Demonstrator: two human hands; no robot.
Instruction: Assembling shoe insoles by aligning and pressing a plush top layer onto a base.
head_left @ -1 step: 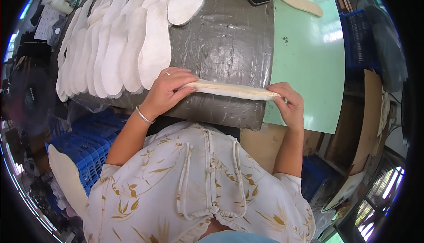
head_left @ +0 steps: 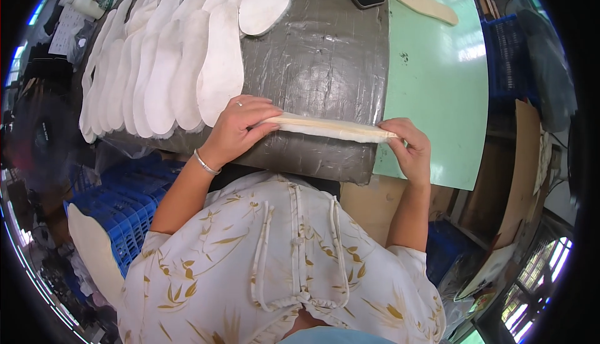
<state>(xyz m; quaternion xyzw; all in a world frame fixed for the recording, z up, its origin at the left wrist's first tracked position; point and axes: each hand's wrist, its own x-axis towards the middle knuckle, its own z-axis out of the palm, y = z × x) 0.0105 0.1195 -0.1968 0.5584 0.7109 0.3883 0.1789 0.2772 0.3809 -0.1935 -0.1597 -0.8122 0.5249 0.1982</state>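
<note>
Both hands' grip is pinching ends of long cream folded insole strip [head_left: 328, 128] (left hand [head_left: 240, 128], right hand [head_left: 409, 147]), unmoving, above grey wrapped counter [head_left: 325, 56].

Insole [head_left: 331, 128] between both hands is showing a fleecy white face and a smooth tan edge. White insoles [head_left: 162, 69] at 10 o'clock are looking matt, felt-like. Table [head_left: 325, 63] covering is reading as grey plastic film, wrinkled and glossy; the green sheet [head_left: 437, 88] at 2 o'clock is appearing smooth, faintly shiny. Bracelet [head_left: 205, 163] is glinting metallic. Blue crates [head_left: 125, 206] at 8 o'clock are looking like moulded plastic.
</note>
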